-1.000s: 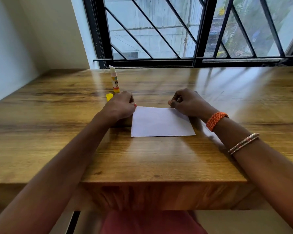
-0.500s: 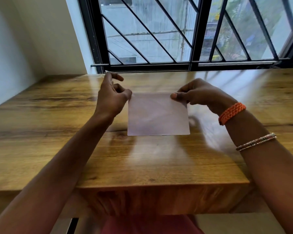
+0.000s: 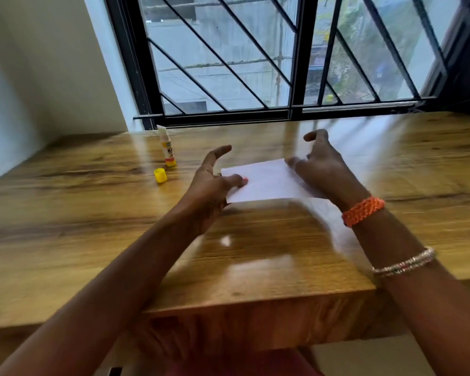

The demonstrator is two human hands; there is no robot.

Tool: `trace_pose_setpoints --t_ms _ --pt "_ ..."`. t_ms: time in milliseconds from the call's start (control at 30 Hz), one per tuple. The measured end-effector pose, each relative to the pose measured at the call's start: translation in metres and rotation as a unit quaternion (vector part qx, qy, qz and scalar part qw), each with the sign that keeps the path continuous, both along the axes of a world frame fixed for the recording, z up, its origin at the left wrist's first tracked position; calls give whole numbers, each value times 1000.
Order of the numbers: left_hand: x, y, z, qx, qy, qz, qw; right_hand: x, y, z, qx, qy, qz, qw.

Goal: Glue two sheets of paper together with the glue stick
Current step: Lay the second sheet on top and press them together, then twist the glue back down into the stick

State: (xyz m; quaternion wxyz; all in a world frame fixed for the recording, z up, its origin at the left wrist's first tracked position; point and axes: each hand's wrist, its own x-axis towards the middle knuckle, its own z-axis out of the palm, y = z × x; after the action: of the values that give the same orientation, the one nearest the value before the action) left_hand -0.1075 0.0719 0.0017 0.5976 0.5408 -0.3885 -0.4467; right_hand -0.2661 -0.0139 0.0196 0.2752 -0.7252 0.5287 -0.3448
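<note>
A white sheet of paper [image 3: 263, 183] lies low over the wooden table [image 3: 92, 213], slightly tilted; I cannot tell whether it is one sheet or two stacked. My left hand [image 3: 212, 183] pinches its left edge, thumb on top and index finger raised. My right hand [image 3: 320, 166] hovers over the sheet's right end with fingers spread, blurred by motion. The glue stick [image 3: 166, 147] stands upright and uncapped to the left of the paper. Its yellow cap [image 3: 160, 175] sits on the table just in front of it.
A barred window [image 3: 255, 63] runs along the table's far edge, and a white wall [image 3: 25, 77] closes the left side. The table's front edge [image 3: 255, 302] is close to my body. Orange and beaded bracelets [image 3: 362, 211] circle my right wrist.
Both hands had lifted the paper upright by its top corners. Now the sheet is back down near the table, my right hand has let go and spread open, and the view has tilted.
</note>
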Motion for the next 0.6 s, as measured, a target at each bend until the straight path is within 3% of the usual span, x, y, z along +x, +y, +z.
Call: trace_pose_setpoints --t_ms 100,200,233,267,333,367,400,433,500,600 --pt "-17 1 -5 -3 -83 -9 996 -9 18 -4 -56 139 -23 988" --pt "-29 2 -11 33 -288 -37 956 -8 28 -15 -75 207 -63 973" --pt "-34 0 -13 45 -378 -57 923 -9 29 -19 -57 237 -64 968" --pt "-40 -1 -14 66 -488 -74 867 -11 29 -21 -32 276 -63 958" --pt "-49 -2 -11 115 -680 -84 719 -20 25 -23 13 361 -59 931" --pt "-50 -3 -9 128 -726 -84 671 -25 22 -22 21 394 -55 917" --pt "-50 -5 -6 143 -739 -90 652 -30 19 -18 22 420 -49 906" --pt "-48 -7 -3 156 -733 -99 655 -32 16 -13 19 440 -43 897" --pt "-38 -10 2 160 -695 -89 695 -27 9 -2 -1 452 -26 892" --pt "-13 -19 9 105 -621 13 777 2 -9 5 -38 360 24 932"
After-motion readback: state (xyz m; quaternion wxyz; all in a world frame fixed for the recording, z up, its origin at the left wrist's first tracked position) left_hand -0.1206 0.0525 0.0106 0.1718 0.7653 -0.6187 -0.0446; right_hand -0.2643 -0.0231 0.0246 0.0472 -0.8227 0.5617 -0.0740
